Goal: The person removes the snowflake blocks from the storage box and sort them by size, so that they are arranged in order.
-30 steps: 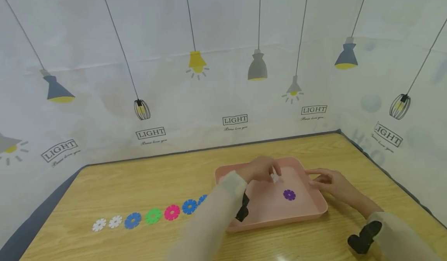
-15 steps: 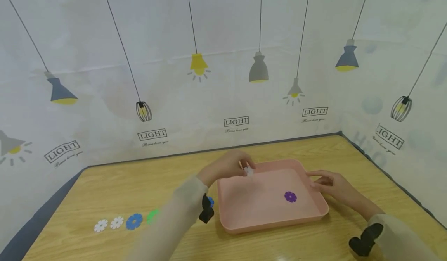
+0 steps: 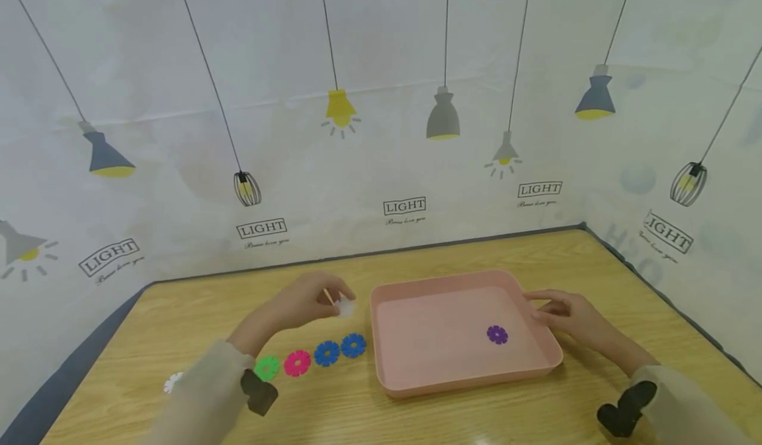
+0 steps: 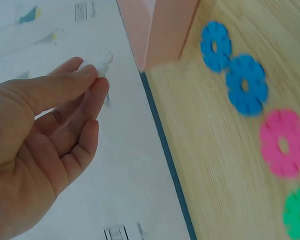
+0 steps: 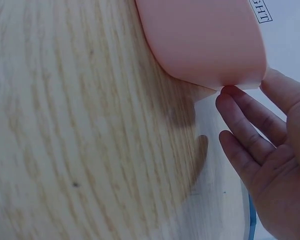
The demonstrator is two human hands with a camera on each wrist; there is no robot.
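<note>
Left hand (image 3: pixel 309 303) has withdrawn from the tray (image 3: pixel 393 293), fingers (image 4: pixel 85 80) pinching a white disc (image 3: pixel 345 308) above the tabletop (image 3: pixel 476 412), beside the blue discs (image 3: pixel 340 349). Right hand (image 3: pixel 565 316) rests, fingers straight, on the tray's rim.

Bright, even light; soft blur.

One pink tray (image 3: pixel 464 382), one purple disc (image 3: pixel 497 334), two blue discs (image 3: pixel 327 353), one pink (image 3: pixel 297 363), one green (image 3: pixel 267 367), two white (image 3: pixel 344 308).
</note>
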